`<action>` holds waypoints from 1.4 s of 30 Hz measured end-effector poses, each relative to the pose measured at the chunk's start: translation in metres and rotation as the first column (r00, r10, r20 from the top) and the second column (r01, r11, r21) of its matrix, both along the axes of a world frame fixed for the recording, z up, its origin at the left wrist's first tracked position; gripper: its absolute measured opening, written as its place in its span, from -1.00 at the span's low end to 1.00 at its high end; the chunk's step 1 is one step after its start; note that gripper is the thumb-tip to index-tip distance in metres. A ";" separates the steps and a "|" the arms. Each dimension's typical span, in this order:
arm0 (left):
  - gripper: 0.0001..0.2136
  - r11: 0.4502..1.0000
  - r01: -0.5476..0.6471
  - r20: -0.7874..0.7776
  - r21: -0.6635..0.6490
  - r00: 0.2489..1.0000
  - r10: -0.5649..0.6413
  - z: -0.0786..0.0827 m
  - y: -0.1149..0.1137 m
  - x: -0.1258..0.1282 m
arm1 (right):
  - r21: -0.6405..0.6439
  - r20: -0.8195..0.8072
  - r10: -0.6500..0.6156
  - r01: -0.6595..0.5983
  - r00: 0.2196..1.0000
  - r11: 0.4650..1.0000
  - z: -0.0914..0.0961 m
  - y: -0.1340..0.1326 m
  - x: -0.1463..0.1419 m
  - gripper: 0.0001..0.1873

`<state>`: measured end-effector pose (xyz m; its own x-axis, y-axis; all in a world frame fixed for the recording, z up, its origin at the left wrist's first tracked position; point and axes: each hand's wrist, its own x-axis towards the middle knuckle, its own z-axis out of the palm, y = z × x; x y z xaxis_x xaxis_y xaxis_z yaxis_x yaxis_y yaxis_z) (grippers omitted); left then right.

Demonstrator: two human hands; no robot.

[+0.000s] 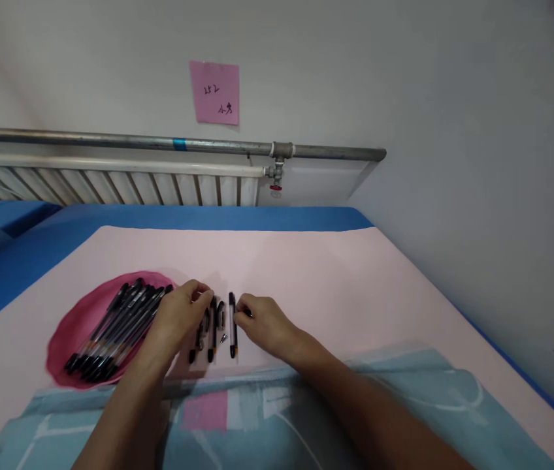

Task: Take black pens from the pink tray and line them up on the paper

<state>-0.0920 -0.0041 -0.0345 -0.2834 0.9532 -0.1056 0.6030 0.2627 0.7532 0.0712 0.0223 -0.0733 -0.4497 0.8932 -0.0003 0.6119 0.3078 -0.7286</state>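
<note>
Three black-ended pens lie roughly side by side on the pink tabletop. My left hand (185, 308) has its thumb and fingertips closed at the upper end of the middle pen (212, 333). Partly under that hand is the left pen (195, 346). My right hand (264, 323) is curled beside the right pen (232, 326); a small dark spot shows between its fingers, too hidden to name. Between the pens lie a black pen cap (221, 314) and a small metal pen tip (223, 338). Other small parts near the left pen are hard to make out.
A pink basket (56, 339) full of black pens (120, 329) stands left of my left hand. Light blue patterned cloth (404, 378) covers the near edge. Behind the pink and blue surface are a radiator (149, 186), a metal pipe (110, 139) and a wall.
</note>
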 end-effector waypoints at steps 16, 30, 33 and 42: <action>-0.75 0.998 0.061 -0.129 -0.014 0.990 -0.062 0.003 0.001 0.000 | -0.037 -0.037 0.042 -0.043 0.998 0.998 0.004 0.000 -0.004 -0.90; -0.78 0.916 0.388 -0.286 -0.104 0.870 -0.401 -0.011 0.004 0.015 | -0.088 -0.019 0.058 -0.059 0.998 0.994 0.007 0.002 0.000 -0.89; -0.77 0.907 0.395 -0.319 -0.145 0.850 -0.420 -0.012 0.004 0.019 | -0.131 -0.019 0.038 -0.041 0.999 0.991 0.009 0.002 0.001 -0.91; -0.76 0.880 0.430 -0.380 -0.203 0.794 -0.475 -0.015 0.006 0.019 | -0.246 -0.042 0.069 -0.077 0.997 0.966 0.014 0.005 0.006 -0.90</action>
